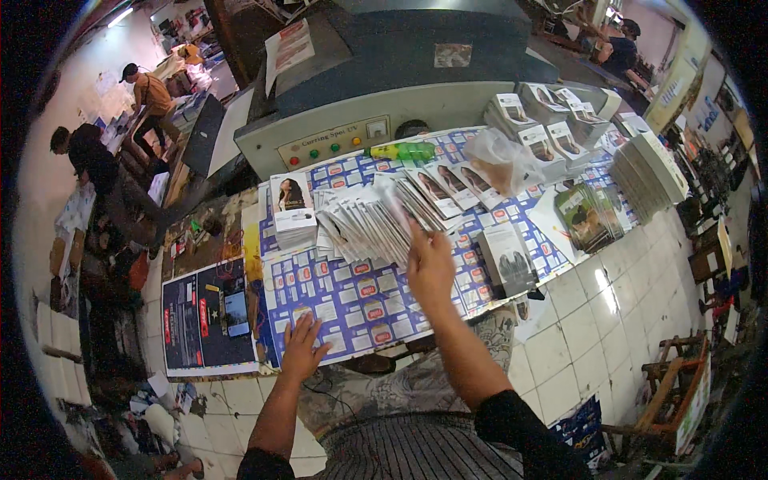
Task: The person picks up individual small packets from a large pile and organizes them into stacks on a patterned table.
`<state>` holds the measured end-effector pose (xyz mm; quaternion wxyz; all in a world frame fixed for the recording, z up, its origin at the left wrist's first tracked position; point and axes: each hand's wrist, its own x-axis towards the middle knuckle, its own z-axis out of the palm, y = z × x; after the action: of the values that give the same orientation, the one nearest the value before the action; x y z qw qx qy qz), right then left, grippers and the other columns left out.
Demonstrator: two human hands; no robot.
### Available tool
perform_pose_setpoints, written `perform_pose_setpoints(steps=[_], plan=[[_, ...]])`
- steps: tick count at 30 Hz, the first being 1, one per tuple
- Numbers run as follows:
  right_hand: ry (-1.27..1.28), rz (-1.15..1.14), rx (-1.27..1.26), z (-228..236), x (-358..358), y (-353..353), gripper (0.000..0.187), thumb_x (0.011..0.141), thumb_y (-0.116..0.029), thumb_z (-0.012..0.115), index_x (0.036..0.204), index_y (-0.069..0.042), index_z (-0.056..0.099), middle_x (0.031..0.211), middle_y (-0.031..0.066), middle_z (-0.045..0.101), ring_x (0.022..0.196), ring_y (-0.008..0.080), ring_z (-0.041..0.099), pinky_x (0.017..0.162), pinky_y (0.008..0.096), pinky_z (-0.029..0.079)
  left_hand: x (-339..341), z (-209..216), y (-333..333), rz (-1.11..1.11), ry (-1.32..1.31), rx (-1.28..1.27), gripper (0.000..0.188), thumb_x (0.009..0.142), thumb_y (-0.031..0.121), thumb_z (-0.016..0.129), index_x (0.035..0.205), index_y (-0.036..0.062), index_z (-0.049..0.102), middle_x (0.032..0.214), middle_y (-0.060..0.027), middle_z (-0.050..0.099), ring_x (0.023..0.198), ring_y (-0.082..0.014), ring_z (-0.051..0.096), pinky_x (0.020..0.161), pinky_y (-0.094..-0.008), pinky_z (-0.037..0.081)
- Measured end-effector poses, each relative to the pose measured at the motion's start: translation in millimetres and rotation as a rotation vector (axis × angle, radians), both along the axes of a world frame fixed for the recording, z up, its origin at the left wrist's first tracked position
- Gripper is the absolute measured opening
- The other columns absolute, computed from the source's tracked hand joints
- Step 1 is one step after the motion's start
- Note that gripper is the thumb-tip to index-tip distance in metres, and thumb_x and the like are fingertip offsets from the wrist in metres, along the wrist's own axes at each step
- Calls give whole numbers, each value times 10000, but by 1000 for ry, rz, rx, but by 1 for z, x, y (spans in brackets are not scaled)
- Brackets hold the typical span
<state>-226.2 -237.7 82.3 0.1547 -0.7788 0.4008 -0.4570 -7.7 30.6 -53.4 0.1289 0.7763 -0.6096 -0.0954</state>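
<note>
Our left hand (302,348) lies flat, fingers wide, at the near left of the blue patterned sheet (346,298). Our right hand (432,268) is at the right part of the fanned leaflets (360,228), mid-sheet; blur hides whether it grips one. We seem to be sorting them; next calls for separating single leaflets neatly.

My left hand (302,346) lies palm down, its fingers (306,323) spread and pointing forward, the thumb (323,350) splayed rightward. My bare left forearm (277,413) leans slightly inward. My right hand (430,268) reaches farther ahead, partly curled, its fingertips too blurred to read. My bare right forearm (470,356) slants inward behind it.
</note>
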Motion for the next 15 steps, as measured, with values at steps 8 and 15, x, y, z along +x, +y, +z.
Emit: perform_pose_setpoints(steps=[8, 15], plan=[[591, 50, 158, -88, 12, -61, 450, 941, -272, 559, 1379, -163, 554, 1078, 162, 628, 964, 380, 637, 769, 529, 524, -8, 3, -7, 26, 26, -24, 626, 950, 520, 586, 1418, 109, 529, 1553, -152, 386, 1468, -307, 315, 1204, -540, 151], [195, -56, 123, -71, -40, -68, 696, 927, -539, 595, 1379, -15, 519, 1321, 254, 566, 1192, 436, 544, 986, 527, 448, -8, 6, -3, 51, 25, -20, 603, 927, 475, 631, 1392, 98, 555, 1554, -159, 382, 1460, -317, 327, 1193, -545, 174]])
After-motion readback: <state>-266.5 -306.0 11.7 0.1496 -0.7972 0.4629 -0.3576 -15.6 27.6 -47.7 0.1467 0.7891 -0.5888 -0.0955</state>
